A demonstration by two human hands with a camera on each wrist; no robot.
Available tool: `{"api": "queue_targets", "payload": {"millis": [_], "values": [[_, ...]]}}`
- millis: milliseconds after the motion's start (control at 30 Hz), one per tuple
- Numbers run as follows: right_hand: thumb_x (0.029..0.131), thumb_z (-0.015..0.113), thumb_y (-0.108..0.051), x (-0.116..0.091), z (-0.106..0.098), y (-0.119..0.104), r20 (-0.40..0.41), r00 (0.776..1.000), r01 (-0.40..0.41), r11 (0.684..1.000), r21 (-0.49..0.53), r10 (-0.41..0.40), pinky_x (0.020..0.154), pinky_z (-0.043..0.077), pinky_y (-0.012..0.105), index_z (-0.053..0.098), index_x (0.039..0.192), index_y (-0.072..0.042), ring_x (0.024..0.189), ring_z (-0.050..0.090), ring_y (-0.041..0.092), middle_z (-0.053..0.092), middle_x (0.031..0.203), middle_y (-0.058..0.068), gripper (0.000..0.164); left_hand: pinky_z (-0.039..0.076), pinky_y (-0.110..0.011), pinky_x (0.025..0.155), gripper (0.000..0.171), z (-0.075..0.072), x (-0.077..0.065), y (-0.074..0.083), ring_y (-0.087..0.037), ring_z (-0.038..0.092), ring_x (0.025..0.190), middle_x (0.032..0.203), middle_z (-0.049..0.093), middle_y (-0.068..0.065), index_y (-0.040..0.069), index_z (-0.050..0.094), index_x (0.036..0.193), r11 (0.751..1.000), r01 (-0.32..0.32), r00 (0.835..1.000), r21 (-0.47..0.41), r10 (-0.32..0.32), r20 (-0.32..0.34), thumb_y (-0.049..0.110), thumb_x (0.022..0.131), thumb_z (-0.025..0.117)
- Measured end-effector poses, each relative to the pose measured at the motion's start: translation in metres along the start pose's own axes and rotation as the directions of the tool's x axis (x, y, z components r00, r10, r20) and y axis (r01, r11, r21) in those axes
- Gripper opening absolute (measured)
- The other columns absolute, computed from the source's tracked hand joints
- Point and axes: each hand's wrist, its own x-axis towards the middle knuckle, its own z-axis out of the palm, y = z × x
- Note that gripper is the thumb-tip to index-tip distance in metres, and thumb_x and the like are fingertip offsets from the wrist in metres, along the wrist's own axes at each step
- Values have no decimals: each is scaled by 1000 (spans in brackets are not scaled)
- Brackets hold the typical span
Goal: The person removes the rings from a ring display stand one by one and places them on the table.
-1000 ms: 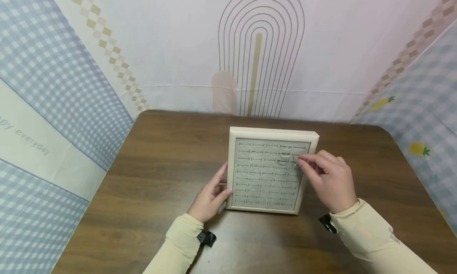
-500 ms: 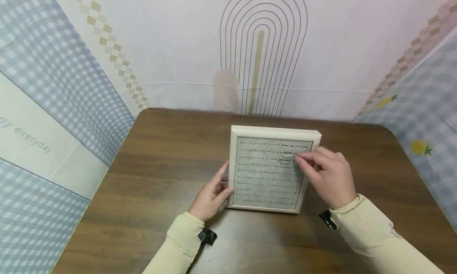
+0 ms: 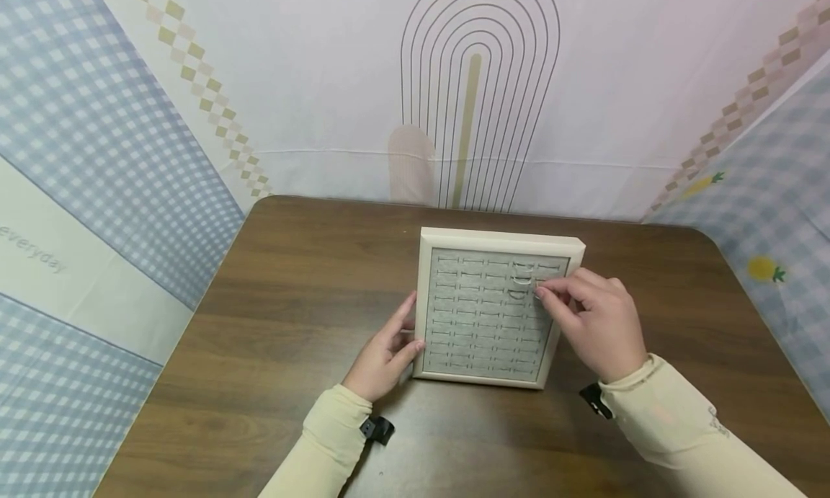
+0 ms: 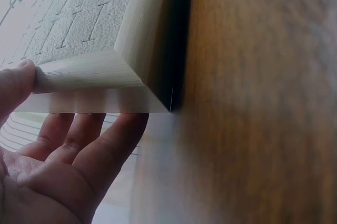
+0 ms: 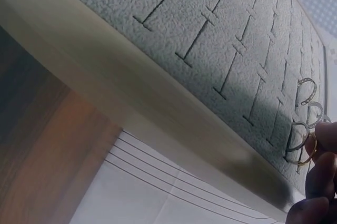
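Cream moulding surrounds a grey felt ring display (image 3: 480,332), which stands on the wooden table (image 3: 279,318) between the person's two hands. The left hand (image 3: 379,361) grips the side nearest it. From the head, the fingers there are partly hidden; the left wrist view shows the thumb (image 4: 16,84) on the front rim and the fingers opposite, slightly spread, their tips passing out of sight behind the edge. Only that view shows the display's lower corner close up, just beside those fingers.

The right hand (image 3: 599,318) is at the upper part of the opposite side, thumb and forefinger brought together in a pinch. From the head, what they hold is a sliver at the fingertips; the right wrist view shows a gold-toned ring (image 5: 315,146) there, against the felt. A silver-toned ring (image 5: 307,134) is just beside it, and a patterned ring (image 5: 314,88) is near, a little farther from the fingertips. Slits run across the felt below those fingers. Behind the display, beyond both hands' fingers, hangs a cloth (image 3: 324,87) with thin arched lines that the head view shows whole.
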Motion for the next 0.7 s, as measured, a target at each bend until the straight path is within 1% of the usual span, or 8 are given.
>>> {"api": "queue_targets", "payload": {"millis": [200,300,400,467,533,700], "values": [[78,85,-5,-2,0,0,-5,1000,-1,1000,4,1,60,21,24,79,83,-12,57,38,3,49,62,-12,11,56,-35,93,79,0,0,0,-28,67,109,124,62,-17,23,20,162,1000,-12,1000,3,12,5,1,98,61],[77,85,-4,-3,-1,0,-9,1000,0,1000,5,0,60,21,24,79,83,-12,57,38,3,49,62,-12,11,56,-36,93,80,0,0,1,-29,67,109,125,62,-18,26,19,162,1000,-20,1000,11,20,5,1,98,60],[77,85,-4,-3,-2,0,-12,1000,1,1000,4,-1,60,21,24,79,83,-11,57,38,3,50,62,-11,11,56,-35,94,81,1,0,2,-27,67,110,125,62,-17,31,19,162,1000,-8,1000,16,8,4,2,99,60],[77,85,-4,-4,-2,-1,-13,1000,1,1000,5,-1,59,21,24,79,83,-11,57,38,3,51,63,-11,11,56,-35,93,81,1,0,2,-27,67,110,125,62,-17,31,19,162,1000,0,1000,17,0,1,2,98,60],[77,86,-5,-4,-3,-2,-12,1000,1,1000,5,-1,59,21,24,80,84,-11,56,38,3,51,62,-11,11,56,-35,93,81,2,0,1,-27,67,110,125,62,-17,28,19,162,1000,3,1000,18,-3,-2,1,98,60],[76,86,-5,-7,-4,-4,-1,1000,-2,1000,24,2,60,21,25,79,82,-12,57,37,1,49,62,-12,12,56,-34,93,80,2,0,0,-28,67,110,125,62,-18,25,20,162,1000,-11,1000,17,11,-8,1,98,60]]}}
